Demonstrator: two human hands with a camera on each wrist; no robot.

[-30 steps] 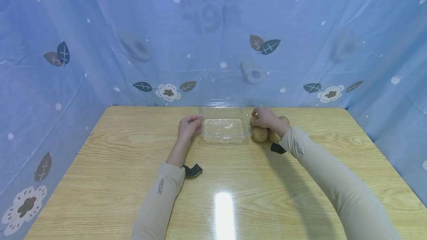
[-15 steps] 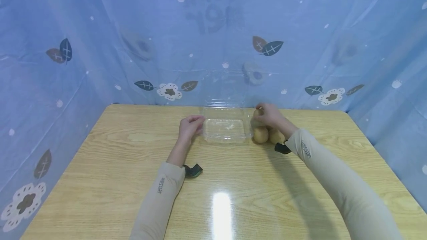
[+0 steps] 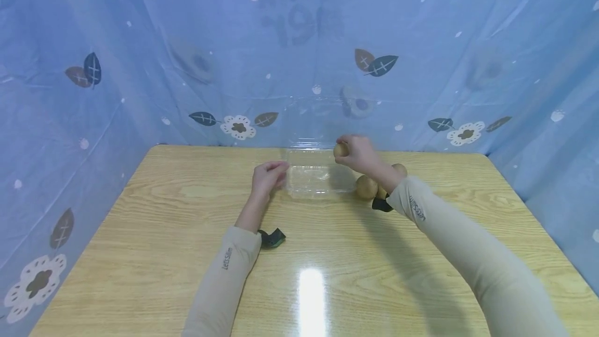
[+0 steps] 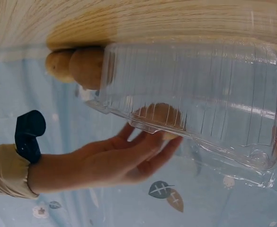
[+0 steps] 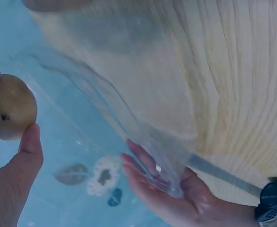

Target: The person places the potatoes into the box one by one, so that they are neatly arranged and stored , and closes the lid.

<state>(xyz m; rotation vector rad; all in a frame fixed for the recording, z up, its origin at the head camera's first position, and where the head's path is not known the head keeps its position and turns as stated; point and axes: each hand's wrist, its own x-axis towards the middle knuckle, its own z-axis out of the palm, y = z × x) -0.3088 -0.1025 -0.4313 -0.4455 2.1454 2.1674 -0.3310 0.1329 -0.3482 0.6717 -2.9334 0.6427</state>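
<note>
Right hand (image 3: 357, 152): now lifting one potato (image 3: 340, 150) off the pile and carrying it above the clear tray (image 3: 314, 180), fingers pinching it. Remaining potatoes (image 3: 366, 187) are lying just beneath that wrist. Left hand (image 3: 268, 177): fingers curling against the tray's near edge, steadying it on the desk (image 3: 187, 233).

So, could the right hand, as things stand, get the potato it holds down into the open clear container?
Probably yes: the right hand holds the potato above the clear container, whose lid stands open, nothing lies between them, and the left hand is only at its left side.
</note>
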